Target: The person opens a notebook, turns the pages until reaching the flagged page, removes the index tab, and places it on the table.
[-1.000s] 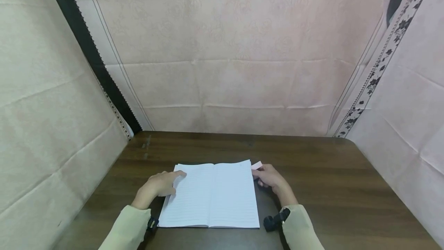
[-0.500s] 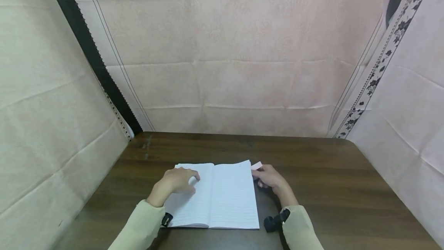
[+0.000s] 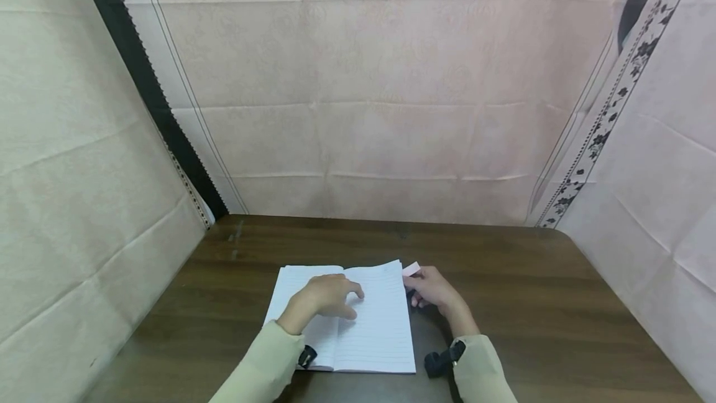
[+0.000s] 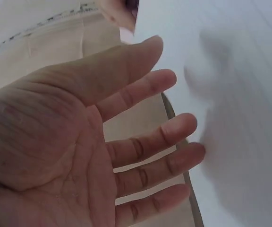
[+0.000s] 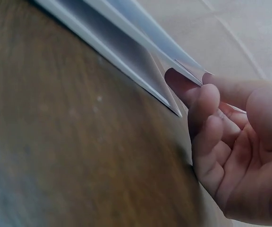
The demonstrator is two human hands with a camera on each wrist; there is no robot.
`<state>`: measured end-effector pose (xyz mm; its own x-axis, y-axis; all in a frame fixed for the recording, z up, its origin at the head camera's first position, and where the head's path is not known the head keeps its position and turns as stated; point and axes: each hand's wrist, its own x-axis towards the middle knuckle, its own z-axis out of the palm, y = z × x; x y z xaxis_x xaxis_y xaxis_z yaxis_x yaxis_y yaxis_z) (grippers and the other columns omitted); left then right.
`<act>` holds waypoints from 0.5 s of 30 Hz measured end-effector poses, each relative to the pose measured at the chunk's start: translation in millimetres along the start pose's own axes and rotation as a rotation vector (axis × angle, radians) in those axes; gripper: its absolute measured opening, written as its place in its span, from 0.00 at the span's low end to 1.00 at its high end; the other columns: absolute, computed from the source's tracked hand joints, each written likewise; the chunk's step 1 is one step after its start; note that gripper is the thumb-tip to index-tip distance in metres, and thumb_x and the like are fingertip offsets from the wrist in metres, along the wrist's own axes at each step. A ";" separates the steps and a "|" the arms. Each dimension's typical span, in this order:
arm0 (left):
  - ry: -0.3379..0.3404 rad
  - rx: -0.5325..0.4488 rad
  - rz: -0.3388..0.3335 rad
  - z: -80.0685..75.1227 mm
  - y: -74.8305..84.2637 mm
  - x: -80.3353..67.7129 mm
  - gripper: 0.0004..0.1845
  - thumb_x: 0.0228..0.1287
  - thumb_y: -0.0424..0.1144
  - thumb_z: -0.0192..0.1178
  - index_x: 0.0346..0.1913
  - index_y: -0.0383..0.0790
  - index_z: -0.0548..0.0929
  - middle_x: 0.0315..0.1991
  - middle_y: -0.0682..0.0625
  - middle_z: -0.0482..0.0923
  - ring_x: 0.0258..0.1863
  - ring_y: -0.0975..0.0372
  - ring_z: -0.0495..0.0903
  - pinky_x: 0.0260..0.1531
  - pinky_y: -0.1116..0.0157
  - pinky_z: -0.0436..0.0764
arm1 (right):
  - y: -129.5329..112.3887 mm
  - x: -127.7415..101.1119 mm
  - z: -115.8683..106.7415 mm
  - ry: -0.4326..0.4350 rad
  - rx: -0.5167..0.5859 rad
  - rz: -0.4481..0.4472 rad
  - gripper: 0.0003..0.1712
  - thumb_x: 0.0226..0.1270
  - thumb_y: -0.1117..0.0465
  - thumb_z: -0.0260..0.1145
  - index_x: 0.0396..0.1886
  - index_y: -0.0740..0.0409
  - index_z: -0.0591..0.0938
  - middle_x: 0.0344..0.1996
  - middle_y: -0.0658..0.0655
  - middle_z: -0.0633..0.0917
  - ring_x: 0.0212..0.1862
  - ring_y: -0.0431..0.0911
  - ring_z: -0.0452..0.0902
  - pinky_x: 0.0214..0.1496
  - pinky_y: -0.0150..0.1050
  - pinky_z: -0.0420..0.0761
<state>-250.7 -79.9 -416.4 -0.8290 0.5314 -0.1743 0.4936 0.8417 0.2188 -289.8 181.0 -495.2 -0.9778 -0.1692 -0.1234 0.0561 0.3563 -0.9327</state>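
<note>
An open notebook [image 3: 375, 328] with lined white pages lies on the brown table. Over its centre fold and right page hovers my left hand [image 3: 327, 297], fingers spread and slightly bent; in the left wrist view this left hand [image 4: 103, 137] holds nothing, and its shadow falls on the page. At the notebook's right edge my right hand [image 3: 433, 288] pinches a small pinkish-white paper slip [image 3: 411, 268]. The right wrist view shows thumb and index finger of the right hand [image 5: 235, 137] around the corner of some raised pages [image 5: 145, 42]; the slip is partly hidden there.
The wooden table [image 3: 503, 278] extends around the notebook, with its far edge meeting a pale cloth backdrop [image 3: 363, 111]. Cloth sides rise at left and right. A dark wrist camera [image 3: 442, 361] sits on the right wrist, beside the notebook.
My left hand has moved right, from the notebook's left edge across the left page to over the right page. The right hand stays at the right edge with the slip.
</note>
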 end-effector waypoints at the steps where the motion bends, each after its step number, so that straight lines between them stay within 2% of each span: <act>1: 0.000 0.005 0.006 1.4 4.0 2.7 0.18 0.59 0.48 0.72 0.52 0.51 0.86 0.49 0.51 0.81 0.51 0.57 0.78 0.50 0.52 0.77 | -0.2 -0.1 0.0 0.003 -0.008 -0.006 0.15 0.73 0.57 0.63 0.50 0.64 0.83 0.32 0.58 0.83 0.19 0.46 0.76 0.25 0.37 0.75; 5: 0.008 0.002 0.008 9.5 19.4 14.7 0.14 0.59 0.50 0.71 0.44 0.49 0.84 0.39 0.52 0.76 0.37 0.61 0.73 0.42 0.57 0.75 | -1.2 -0.7 0.1 0.002 -0.033 -0.037 0.15 0.73 0.58 0.63 0.50 0.65 0.83 0.32 0.58 0.84 0.21 0.47 0.77 0.27 0.39 0.77; 8: 0.029 -0.010 -0.019 18.2 30.8 23.9 0.13 0.59 0.52 0.70 0.34 0.48 0.80 0.34 0.53 0.72 0.31 0.61 0.70 0.36 0.60 0.72 | -1.3 -0.7 -0.3 -0.002 -0.065 -0.062 0.15 0.73 0.56 0.63 0.49 0.64 0.83 0.33 0.57 0.84 0.24 0.47 0.79 0.30 0.40 0.79; 10: 0.042 0.010 -0.041 24.5 39.0 30.0 0.17 0.60 0.56 0.68 0.31 0.47 0.78 0.34 0.51 0.73 0.31 0.59 0.71 0.35 0.60 0.72 | -1.0 -0.3 -0.8 -0.002 -0.085 -0.077 0.15 0.73 0.56 0.63 0.49 0.63 0.84 0.33 0.56 0.85 0.26 0.47 0.80 0.33 0.40 0.79; 13: 0.063 0.053 -0.083 32.9 53.3 38.5 0.27 0.61 0.65 0.64 0.40 0.41 0.83 0.43 0.44 0.78 0.38 0.53 0.78 0.42 0.56 0.77 | -1.0 0.1 -1.8 0.000 -0.107 -0.101 0.15 0.73 0.55 0.63 0.48 0.62 0.84 0.33 0.55 0.85 0.28 0.47 0.81 0.35 0.41 0.79; 15: 0.074 0.094 -0.117 38.0 62.6 43.6 0.36 0.59 0.71 0.59 0.47 0.39 0.85 0.50 0.40 0.78 0.41 0.49 0.80 0.46 0.53 0.78 | -1.2 0.2 -2.3 -0.002 -0.110 -0.109 0.14 0.73 0.56 0.63 0.47 0.62 0.85 0.33 0.55 0.85 0.29 0.48 0.81 0.36 0.41 0.79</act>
<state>-245.9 -0.5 -446.8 -0.8977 0.4236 -0.1213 0.4120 0.9046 0.1097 -290.6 182.6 -493.3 -0.9766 -0.2138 -0.0239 -0.0730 0.4337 -0.8981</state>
